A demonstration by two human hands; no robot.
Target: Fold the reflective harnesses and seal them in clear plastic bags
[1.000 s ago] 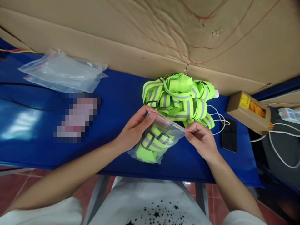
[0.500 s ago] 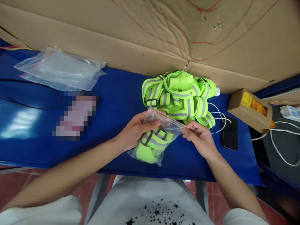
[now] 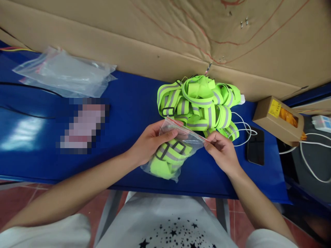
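Observation:
A clear zip-lock bag [image 3: 192, 136] with a red seal line hangs between my hands over the near part of the table. Folded inside it is a neon-yellow reflective strap [image 3: 168, 160] with grey stripes and black buckles. My left hand [image 3: 151, 143] grips the bag's left side, thumb on the front face and fingers behind. At the right end of the seal, my right hand [image 3: 221, 150] pinches the corner between thumb and fingers. Just beyond the bag lies a tangled pile of the same reflective straps [image 3: 199, 100].
The blue table [image 3: 129, 100] ends at a cardboard-covered wall [image 3: 103, 38]. Flat plastic bags [image 3: 74, 74] and a pixelated item [image 3: 85, 125] lie on the left. To the right are a black phone [image 3: 255, 146], a white cable [image 3: 249, 129] and a cardboard box [image 3: 278, 119].
Both hands keep the same hold on the bag. The right hand has shifted very slightly right; the camera view has moved a little.

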